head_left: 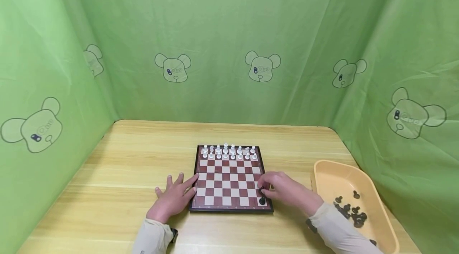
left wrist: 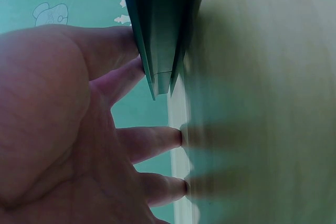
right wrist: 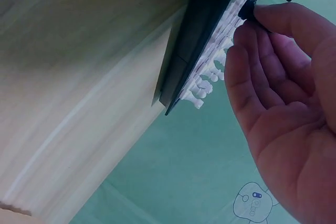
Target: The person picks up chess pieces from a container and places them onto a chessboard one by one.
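A chessboard (head_left: 225,184) with brown and cream squares lies on the table, two rows of white chess pieces (head_left: 226,151) standing along its far side. My left hand (head_left: 173,199) has its fingers spread at the board's left edge; in the left wrist view the thumb and a finger touch the board's side, while other fingertips (left wrist: 176,137) rest on the tabletop. Over the near right part of the board, my right hand (head_left: 287,191) pinches a small black chess piece (right wrist: 247,10) between thumb and fingers. Another black chess piece (head_left: 262,201) stands in the near right corner square.
To the right sits an orange tray (head_left: 335,174) holding several loose black chess pieces (head_left: 347,208). A dark object (head_left: 311,226) lies on the table, partly covered by the right sleeve. Green curtains (head_left: 211,98) with bear drawings surround the wooden table (head_left: 136,154).
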A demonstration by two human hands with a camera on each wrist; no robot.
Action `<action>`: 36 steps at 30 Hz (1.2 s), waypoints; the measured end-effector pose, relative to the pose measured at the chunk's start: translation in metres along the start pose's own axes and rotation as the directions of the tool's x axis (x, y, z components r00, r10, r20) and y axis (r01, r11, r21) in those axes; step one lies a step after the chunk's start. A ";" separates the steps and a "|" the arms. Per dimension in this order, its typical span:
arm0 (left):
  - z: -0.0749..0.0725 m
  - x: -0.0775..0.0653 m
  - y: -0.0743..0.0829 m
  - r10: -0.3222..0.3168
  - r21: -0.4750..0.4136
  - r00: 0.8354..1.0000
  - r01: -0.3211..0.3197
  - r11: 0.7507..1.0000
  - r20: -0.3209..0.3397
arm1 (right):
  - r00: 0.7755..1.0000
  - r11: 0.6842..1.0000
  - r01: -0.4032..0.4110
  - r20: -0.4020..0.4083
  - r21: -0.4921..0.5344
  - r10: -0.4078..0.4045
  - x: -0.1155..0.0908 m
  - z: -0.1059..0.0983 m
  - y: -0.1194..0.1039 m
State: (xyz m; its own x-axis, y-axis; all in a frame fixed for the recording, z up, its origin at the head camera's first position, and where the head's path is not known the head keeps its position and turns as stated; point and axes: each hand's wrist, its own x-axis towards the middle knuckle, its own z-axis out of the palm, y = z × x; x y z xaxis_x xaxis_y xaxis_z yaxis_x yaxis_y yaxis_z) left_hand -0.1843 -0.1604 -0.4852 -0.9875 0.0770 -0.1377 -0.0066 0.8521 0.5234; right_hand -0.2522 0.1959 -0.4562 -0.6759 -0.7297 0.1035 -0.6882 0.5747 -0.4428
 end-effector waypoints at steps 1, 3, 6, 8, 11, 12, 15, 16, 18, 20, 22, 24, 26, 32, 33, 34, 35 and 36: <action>0.000 0.000 0.000 0.000 -0.001 1.000 0.000 1.000 0.001 | 1.000 1.000 0.000 0.002 -0.002 0.000 0.000 0.000 0.000; 0.001 0.000 0.000 0.002 -0.001 1.000 -0.002 1.000 0.000 | 1.000 1.000 0.003 0.003 -0.009 -0.003 0.000 0.001 0.001; 0.000 0.000 0.000 0.005 0.000 1.000 -0.005 1.000 -0.003 | 1.000 1.000 0.012 0.004 -0.011 -0.012 -0.001 0.002 0.001; 0.000 0.000 0.000 0.005 0.002 1.000 -0.005 1.000 -0.005 | 1.000 1.000 0.016 0.005 -0.011 -0.015 -0.001 0.002 0.002; 0.000 0.000 0.000 0.006 0.004 1.000 -0.006 1.000 -0.005 | 1.000 1.000 0.023 0.007 -0.015 -0.023 -0.001 0.003 0.002; 0.000 0.000 0.000 0.006 0.003 1.000 -0.006 1.000 -0.006 | 1.000 0.999 0.030 0.005 -0.021 -0.030 -0.001 0.003 0.002; 0.000 0.000 0.001 0.008 0.002 1.000 -0.008 1.000 -0.007 | 1.000 0.999 0.028 0.007 -0.034 -0.027 -0.001 0.003 0.001; 0.000 0.000 0.001 0.008 0.003 1.000 -0.008 1.000 -0.007 | 1.000 0.999 0.024 0.008 -0.037 -0.024 -0.001 0.003 0.001; 0.000 -0.001 0.001 0.007 0.004 1.000 -0.007 1.000 -0.007 | 1.000 0.999 0.026 0.007 -0.042 -0.025 -0.001 0.003 0.001; -0.001 -0.001 0.001 0.007 0.008 1.000 -0.007 1.000 -0.007 | 1.000 0.999 0.019 0.011 -0.038 -0.019 -0.001 0.003 0.001; -0.001 -0.001 0.001 0.008 0.009 1.000 -0.008 1.000 -0.007 | 1.000 0.999 0.020 0.018 -0.029 -0.020 -0.001 0.003 0.001; -0.001 -0.001 0.001 0.008 0.008 1.000 -0.008 1.000 -0.005 | 0.999 0.999 0.013 0.032 -0.030 -0.012 -0.001 0.002 0.001; 0.000 0.000 0.001 0.007 0.004 1.000 -0.007 1.000 -0.005 | 0.999 1.000 0.000 0.049 -0.022 0.002 -0.002 0.001 0.002; 0.002 0.001 0.001 0.006 0.000 1.000 -0.006 1.000 -0.001 | 0.997 0.998 -0.063 0.051 0.027 0.062 -0.010 -0.009 0.004; 0.002 0.001 0.001 0.006 0.000 1.000 -0.006 1.000 0.000 | 0.996 0.996 -0.079 0.042 0.037 0.078 -0.012 -0.012 0.004; 0.002 0.001 0.001 0.008 0.000 1.000 -0.008 1.000 -0.002 | 0.995 0.994 -0.097 0.031 0.042 0.096 -0.015 -0.015 0.003; 0.002 0.001 0.001 0.010 0.000 1.000 -0.010 1.000 -0.004 | 0.993 0.992 -0.113 0.021 0.048 0.112 -0.017 -0.020 0.002; 0.002 0.001 0.001 0.010 0.000 1.000 -0.010 1.000 -0.003 | 0.993 0.992 -0.121 0.008 0.045 0.121 -0.020 -0.024 0.001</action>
State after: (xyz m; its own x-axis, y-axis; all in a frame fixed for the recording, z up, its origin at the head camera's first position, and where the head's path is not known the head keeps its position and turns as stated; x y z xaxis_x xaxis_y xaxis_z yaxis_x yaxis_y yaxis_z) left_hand -0.1850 -0.1583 -0.4862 -0.9880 0.0836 -0.1302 0.0029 0.8514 0.5245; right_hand -0.2460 0.2201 -0.4378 -0.7520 -0.6578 0.0426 -0.5889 0.6414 -0.4918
